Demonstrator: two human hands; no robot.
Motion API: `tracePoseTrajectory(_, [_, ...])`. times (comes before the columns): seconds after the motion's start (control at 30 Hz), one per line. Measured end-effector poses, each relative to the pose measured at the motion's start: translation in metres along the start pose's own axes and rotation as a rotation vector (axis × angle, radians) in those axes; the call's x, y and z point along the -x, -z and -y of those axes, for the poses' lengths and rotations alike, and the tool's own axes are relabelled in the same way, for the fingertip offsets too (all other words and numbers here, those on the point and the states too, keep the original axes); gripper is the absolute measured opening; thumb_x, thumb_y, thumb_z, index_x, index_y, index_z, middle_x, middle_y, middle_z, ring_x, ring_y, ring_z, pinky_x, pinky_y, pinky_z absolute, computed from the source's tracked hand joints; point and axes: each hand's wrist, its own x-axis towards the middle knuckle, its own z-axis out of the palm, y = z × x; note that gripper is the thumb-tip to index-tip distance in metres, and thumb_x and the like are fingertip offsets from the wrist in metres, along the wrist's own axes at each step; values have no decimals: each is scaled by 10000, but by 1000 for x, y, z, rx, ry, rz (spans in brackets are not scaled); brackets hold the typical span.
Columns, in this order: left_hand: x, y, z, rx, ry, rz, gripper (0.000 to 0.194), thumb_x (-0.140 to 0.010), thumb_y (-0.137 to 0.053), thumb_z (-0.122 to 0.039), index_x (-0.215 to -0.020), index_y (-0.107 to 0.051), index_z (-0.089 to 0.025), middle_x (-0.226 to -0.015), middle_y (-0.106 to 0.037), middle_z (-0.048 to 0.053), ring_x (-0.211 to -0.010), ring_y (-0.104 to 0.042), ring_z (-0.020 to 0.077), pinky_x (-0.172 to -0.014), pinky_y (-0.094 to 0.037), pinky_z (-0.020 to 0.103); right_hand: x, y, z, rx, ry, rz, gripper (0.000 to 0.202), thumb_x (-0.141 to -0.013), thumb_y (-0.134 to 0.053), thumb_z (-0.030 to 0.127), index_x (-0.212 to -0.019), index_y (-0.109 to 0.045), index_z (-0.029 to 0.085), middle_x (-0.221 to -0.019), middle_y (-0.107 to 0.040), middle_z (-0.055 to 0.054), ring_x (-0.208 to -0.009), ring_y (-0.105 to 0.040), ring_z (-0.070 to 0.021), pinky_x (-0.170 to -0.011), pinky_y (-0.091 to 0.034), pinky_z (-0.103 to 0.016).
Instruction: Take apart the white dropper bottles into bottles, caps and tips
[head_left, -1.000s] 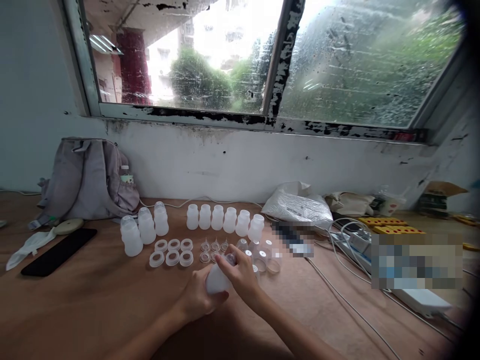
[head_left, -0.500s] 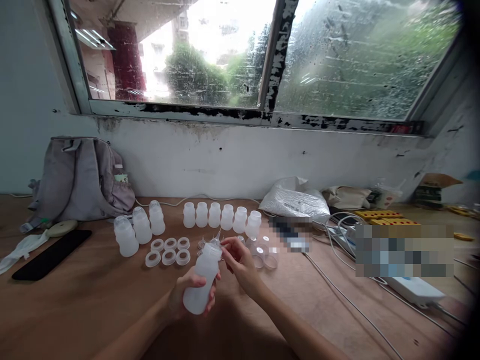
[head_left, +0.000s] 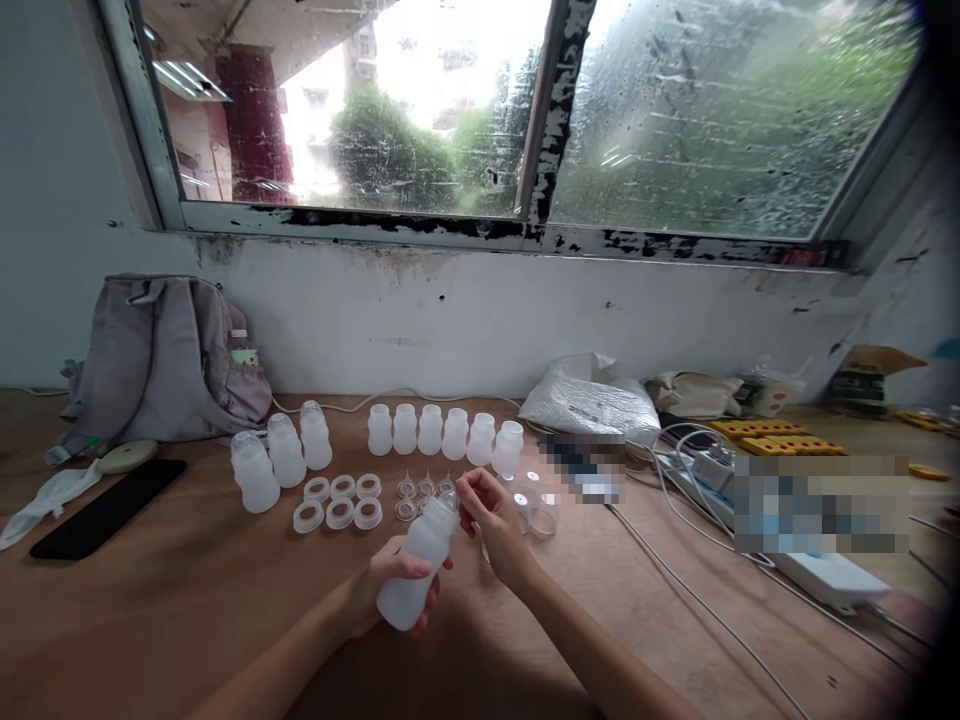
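6 open bottles (head_left: 430, 430) in a row behind the hands, 3 capped bottles (head_left: 286, 452) off to the left. Left hand (head_left: 371, 580) clamped around 1 frosted bottle (head_left: 412, 572), tilted above the table (head_left: 622, 610). Right hand (head_left: 496, 517) at its neck, fingertips bunched; can't tell what they grip. Bottle top partly blocks small clear teats (head_left: 406, 488); right hand partly covers clear caps (head_left: 541, 520). 6 rings (head_left: 339, 524) left of bottle. Silver bag (head_left: 589, 402) farther back right, gray backpack (head_left: 169, 360) far left.
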Motion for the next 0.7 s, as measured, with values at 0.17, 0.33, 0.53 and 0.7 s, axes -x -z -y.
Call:
tracePoseTrajectory(0.17, [-1,1,0,2,12,-3,302,-672,-503,-262,-931,-532,-108,-594,-530,23,-428,-511,115,-348,-388,203,-2,3,2,-28,-31,2,271,-722,-558,413,-660,-455,170,-486,-365,69,-402,-329,-48,-376,-234,-187])
tracePoseTrajectory(0.33, [0,2,-3,-20,27,4,278,-688,-495,-268,-913,-538,-110,-607,-532,26,-440,-518,117,-366,-398,209,0,4,5,-37,-50,5,254,-726,-551,411,-708,-496,164,-512,-398,56,-411,-343,-54,-379,-245,-192])
tracePoseTrajectory(0.53, [1,5,-5,-38,54,30,316,-687,-549,-263,-967,-517,-119,-649,-536,25,-501,-532,126,-438,-419,231,-1,8,3,-37,49,-238,242,-753,-517,408,-804,-517,171,-468,-375,67,-394,-339,-64,-375,-261,-195])
tracePoseTrajectory(0.7, [-7,8,-1,73,-158,-123,266,-750,-510,-314,-950,-520,-138,-838,-570,65,-764,-549,183,-674,-419,291,-3,15,0,29,107,-335,200,-762,-508,387,-804,-510,191,-482,-395,67,-396,-351,-67,-376,-282,-196])
